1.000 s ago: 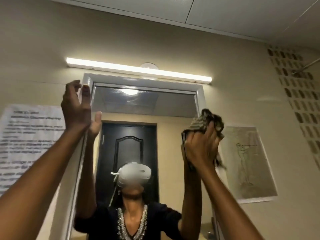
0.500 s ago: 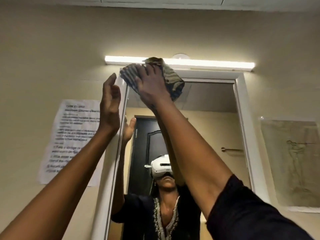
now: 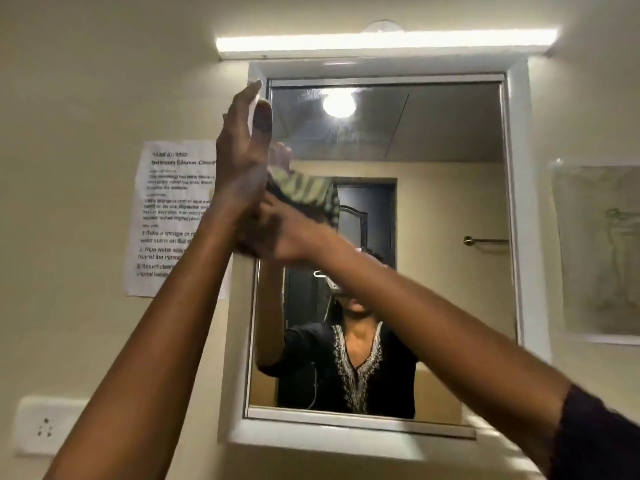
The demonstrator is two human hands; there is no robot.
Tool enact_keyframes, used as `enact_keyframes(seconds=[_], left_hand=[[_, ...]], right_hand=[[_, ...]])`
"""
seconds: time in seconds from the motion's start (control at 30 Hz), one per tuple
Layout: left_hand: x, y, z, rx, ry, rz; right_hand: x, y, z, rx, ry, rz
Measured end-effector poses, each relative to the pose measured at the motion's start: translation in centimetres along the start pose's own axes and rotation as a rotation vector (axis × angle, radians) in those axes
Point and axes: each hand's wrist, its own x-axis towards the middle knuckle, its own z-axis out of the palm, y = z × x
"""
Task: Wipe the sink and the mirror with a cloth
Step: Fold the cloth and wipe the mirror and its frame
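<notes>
My right hand [image 3: 277, 237] holds the cloth [image 3: 304, 194] bunched up against the mirror [image 3: 433, 202], near its left edge. My left hand [image 3: 242, 157] is flat and empty there. A loose hold could drop the cloth.

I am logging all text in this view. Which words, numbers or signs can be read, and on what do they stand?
All on the paper sheet left of the mirror:
"Bathroom Counter Clean", cut off by the left hand
"1. Take a sponge or", cut off
"2. Wipe water", cut off
"3. Return", cut off
Top line and small paragraphs: too blurred.
Drawing on the right: no readable text.
</notes>
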Motion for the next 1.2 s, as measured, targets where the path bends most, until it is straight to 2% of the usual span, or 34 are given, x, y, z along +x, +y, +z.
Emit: enact_keyframes(seconds=[0.1,0.2,0.33,0.43,0.5,0.57,0.67,0.73,0.8,0.87,0.93,1.0,1.07,1.2], left_hand=[[-0.8,-1.0,0.3,0.088,-0.057,-0.044],[-2.4,-1.5,1.4,0.082,-0.057,-0.012],[-3.3,-2.3,2.3,0.063,0.014,-0.013],[-3.4,-3.0,3.3,0.091,0.070,-0.033],[-3.4,-3.2,3.9,0.071,0.111,-0.084],[-3.2,-3.1,4.1,0.036,0.143,-0.156],[-2.9,-3.4,3.7,-0.021,0.176,-0.211],[-3.1,-3.6,3.3,-0.020,0.201,-0.207],[-3.3,-3.9,2.9,-0.049,0.205,-0.173],[-3.5,-4.4,2.7,-0.081,0.193,-0.127],[-3.5,-4.9,2.6,-0.111,0.184,-0.092],[-3.6,-5.0,2.7,-0.135,0.166,-0.077],[-3.7,-4.4,2.7,-0.105,0.149,-0.064],[-4.3,-3.1,2.5,-0.104,0.116,-0.041]], right_hand=[[-5.7,-3.5,1.6,0.040,-0.068,0.008],[-6.8,-1.1,0.4,0.026,-0.075,0.110],[-4.4,7.4,-6.2,-0.186,0.167,0.391],[-3.0,12.3,-11.4,-0.395,0.165,0.683],[-1.8,12.4,-10.9,-0.507,0.201,0.792],[-0.6,10.3,-8.4,-0.525,0.163,0.722],[-1.1,6.5,-5.5,-0.508,0.016,0.344],[-2.2,6.5,-6.5,-0.298,-0.087,0.212],[-2.9,8.2,-8.3,-0.160,-0.077,0.242],[-2.9,11.0,-10.1,-0.166,0.032,0.440],[-2.1,12.9,-11.1,-0.379,0.164,0.642],[0.1,13.1,-10.6,-0.533,0.189,0.761],[2.8,11.9,-9.3,-0.532,0.154,0.747],[3.3,7.7,-5.4,-0.504,0.003,0.407]])
